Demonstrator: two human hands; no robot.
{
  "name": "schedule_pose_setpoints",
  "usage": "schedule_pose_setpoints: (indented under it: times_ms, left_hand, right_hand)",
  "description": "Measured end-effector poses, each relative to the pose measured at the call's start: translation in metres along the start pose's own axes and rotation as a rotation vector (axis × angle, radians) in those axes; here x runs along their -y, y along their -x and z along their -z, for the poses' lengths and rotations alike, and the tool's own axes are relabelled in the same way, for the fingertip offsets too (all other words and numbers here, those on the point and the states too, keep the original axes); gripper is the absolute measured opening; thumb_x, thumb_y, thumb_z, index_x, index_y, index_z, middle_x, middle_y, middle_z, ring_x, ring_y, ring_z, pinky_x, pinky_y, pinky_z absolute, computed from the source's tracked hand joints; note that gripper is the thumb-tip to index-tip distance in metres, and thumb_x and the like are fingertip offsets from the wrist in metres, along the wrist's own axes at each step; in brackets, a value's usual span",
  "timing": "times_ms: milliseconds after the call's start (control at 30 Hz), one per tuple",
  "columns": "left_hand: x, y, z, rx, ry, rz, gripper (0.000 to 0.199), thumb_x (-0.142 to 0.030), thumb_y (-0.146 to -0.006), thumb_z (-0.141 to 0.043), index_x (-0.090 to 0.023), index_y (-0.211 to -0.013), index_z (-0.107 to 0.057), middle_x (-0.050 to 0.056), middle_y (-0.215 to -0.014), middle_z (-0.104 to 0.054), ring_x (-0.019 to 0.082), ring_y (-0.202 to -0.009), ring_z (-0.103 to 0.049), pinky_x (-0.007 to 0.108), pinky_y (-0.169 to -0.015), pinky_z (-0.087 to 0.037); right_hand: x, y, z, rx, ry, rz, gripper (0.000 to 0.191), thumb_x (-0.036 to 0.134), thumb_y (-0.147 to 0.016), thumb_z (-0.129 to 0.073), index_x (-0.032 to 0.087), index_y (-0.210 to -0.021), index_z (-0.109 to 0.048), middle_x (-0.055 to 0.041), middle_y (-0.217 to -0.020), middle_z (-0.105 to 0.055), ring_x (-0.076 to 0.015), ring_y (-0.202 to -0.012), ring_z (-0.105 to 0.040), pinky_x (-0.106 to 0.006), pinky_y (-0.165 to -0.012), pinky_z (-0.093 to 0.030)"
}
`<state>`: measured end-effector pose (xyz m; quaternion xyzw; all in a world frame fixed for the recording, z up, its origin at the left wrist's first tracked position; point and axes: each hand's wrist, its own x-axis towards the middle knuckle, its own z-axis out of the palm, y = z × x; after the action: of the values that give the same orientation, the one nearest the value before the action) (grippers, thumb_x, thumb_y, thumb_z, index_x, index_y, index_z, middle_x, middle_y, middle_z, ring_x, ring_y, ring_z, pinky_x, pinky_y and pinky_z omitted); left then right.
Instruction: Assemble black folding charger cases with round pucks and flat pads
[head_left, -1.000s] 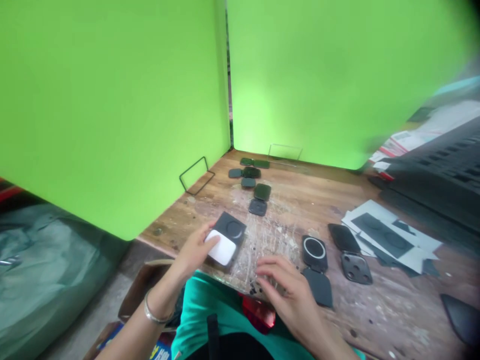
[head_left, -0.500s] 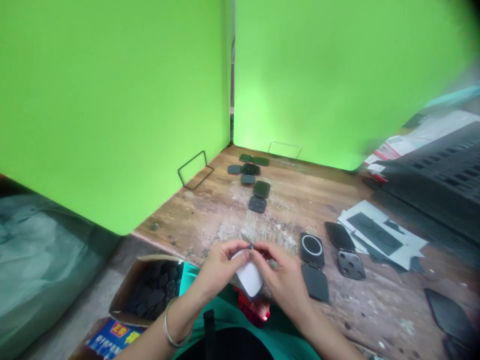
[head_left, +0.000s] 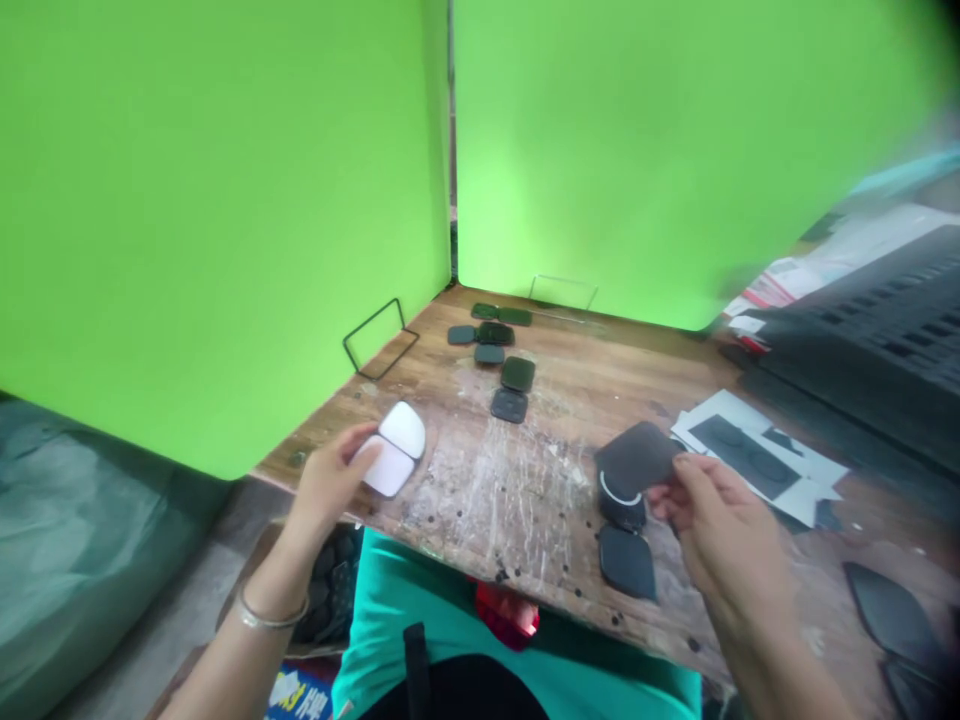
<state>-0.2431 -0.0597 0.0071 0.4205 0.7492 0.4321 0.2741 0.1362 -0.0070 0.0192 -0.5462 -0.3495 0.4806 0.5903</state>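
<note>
At the table's left front edge, my left hand (head_left: 335,475) pinches a white two-panel folding pad (head_left: 403,430) by its near panel, thumb on top. The pad lies opened out, low over or on the wood; contact underneath is hidden. My right hand (head_left: 709,490) grips a dark rounded-square pad (head_left: 636,458) at its right edge, tilted above the table. Below it lies another dark folding pad (head_left: 628,562), opened out; its upper panel, with a white ring, is partly covered by the held one.
Several dark folding pads (head_left: 517,374) lie toward the back corner, before green panels (head_left: 225,200) on wire feet. White and grey sheets (head_left: 795,490) are stacked right. Another dark pad (head_left: 889,610) is at far right. A carton of dark pieces (head_left: 326,590) stands below the table's left edge.
My hands have parted. The left took the white pad leftward, and it is now opened out. The right moved right and lifted the dark pad that lay beside the sheets.
</note>
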Motion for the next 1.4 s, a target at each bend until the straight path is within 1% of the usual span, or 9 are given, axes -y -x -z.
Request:
schedule_pose_setpoints:
  times_ms: [167, 333, 467, 700, 867, 1000, 1067, 1267, 1400]
  left_hand:
    - [-0.032, 0.016, -0.024, -0.274, -0.287, -0.375, 0.041, -0.048, -0.087, -0.055, -0.016, -0.109, -0.068, 0.012, -0.117, -0.064, 0.032, -0.121, -0.051, 0.047, -0.112, -0.03]
    - [-0.085, 0.067, -0.099, 0.753, 0.481, 0.012, 0.057, -0.058, -0.098, -0.031, -0.02, -0.118, -0.068, 0.01, -0.13, -0.062, 0.029, -0.125, -0.049, 0.046, -0.109, -0.034]
    - [-0.107, 0.078, -0.132, 0.958, 0.827, 0.259, 0.062, -0.064, -0.097, -0.031, -0.02, -0.126, -0.064, 0.009, -0.137, -0.057, 0.03, -0.13, -0.044, 0.048, -0.11, -0.031]
    - [-0.11, 0.072, -0.156, 0.784, 0.484, -0.036, 0.059, -0.063, -0.097, -0.032, -0.02, -0.117, -0.067, 0.007, -0.131, -0.061, 0.027, -0.127, -0.047, 0.042, -0.113, -0.029]
    - [-0.105, 0.098, -0.186, 0.75, 0.195, -0.302, 0.045, -0.049, -0.1, -0.034, -0.02, -0.124, -0.06, 0.01, -0.133, -0.052, 0.025, -0.127, -0.046, 0.041, -0.112, -0.033]
    - [-0.098, 0.114, -0.209, 0.587, -0.046, -0.525, 0.076, -0.034, -0.086, -0.066, -0.022, -0.15, -0.027, 0.015, -0.145, -0.035, 0.031, -0.135, -0.037, 0.049, -0.113, -0.032]
    - [-0.097, 0.116, -0.216, 0.579, -0.224, -0.607, 0.068, -0.032, -0.08, -0.075, -0.021, -0.139, -0.043, 0.016, -0.144, -0.034, 0.036, -0.134, -0.035, 0.054, -0.111, -0.033]
    - [-0.095, 0.104, -0.213, 0.642, -0.427, -0.615, 0.025, -0.012, -0.077, -0.072, -0.019, -0.096, -0.057, 0.012, -0.134, -0.043, 0.032, -0.118, -0.049, 0.049, -0.099, -0.045]
    - [-0.086, 0.083, -0.202, 0.684, -0.23, -0.46, 0.047, 0.001, -0.072, -0.067, -0.022, -0.11, -0.052, 0.008, -0.129, -0.046, 0.023, -0.107, -0.055, 0.04, -0.097, -0.046]
  right_hand:
    - [0.017, 0.019, 0.014, -0.039, 0.268, 0.182, 0.029, 0.045, -0.087, -0.065, 0.019, -0.099, -0.066, -0.0058, -0.086, -0.073, -0.0192, -0.077, -0.071, -0.03, -0.071, -0.057]
    - [0.006, 0.042, -0.006, 0.186, 0.547, 0.778, 0.018, 0.019, -0.093, -0.054, 0.02, -0.106, -0.067, -0.0113, -0.115, -0.066, -0.0227, -0.109, -0.063, -0.04, -0.094, -0.052]
    - [-0.004, 0.044, -0.003, 0.365, 0.707, 0.991, 0.037, 0.006, -0.089, -0.053, 0.019, -0.123, -0.06, -0.0157, -0.128, -0.057, -0.0268, -0.12, -0.054, -0.046, -0.101, -0.047]
    - [0.004, 0.028, 0.029, 0.225, 0.707, 0.652, 0.044, 0.024, -0.087, -0.063, 0.022, -0.131, -0.055, -0.0151, -0.134, -0.051, -0.0283, -0.124, -0.05, -0.046, -0.099, -0.047]
    - [0.02, 0.008, 0.044, 0.26, 0.621, 0.373, 0.03, 0.035, -0.087, -0.062, 0.019, -0.062, -0.061, -0.0065, -0.086, -0.068, -0.0208, -0.084, -0.063, -0.033, -0.078, -0.05]
    - [0.033, 0.0, 0.06, 0.022, 0.553, 0.371, 0.031, 0.037, -0.084, -0.065, 0.019, -0.06, -0.059, -0.0032, -0.077, -0.066, -0.0175, -0.075, -0.06, -0.027, -0.069, -0.046]
    - [0.035, -0.003, 0.069, -0.07, 0.51, 0.303, 0.027, 0.04, -0.082, -0.067, 0.019, -0.065, -0.064, -0.0017, -0.073, -0.066, -0.0161, -0.069, -0.057, -0.026, -0.066, -0.045]
    - [0.028, -0.006, 0.077, -0.048, 0.438, 0.137, 0.026, 0.044, -0.076, -0.071, 0.018, -0.071, -0.069, -0.0005, -0.07, -0.066, -0.0157, -0.067, -0.057, -0.025, -0.065, -0.045]
    - [0.017, -0.004, 0.069, 0.059, 0.42, 0.069, 0.03, 0.047, -0.073, -0.071, 0.018, -0.067, -0.069, -0.002, -0.071, -0.067, -0.0172, -0.07, -0.057, -0.026, -0.066, -0.045]
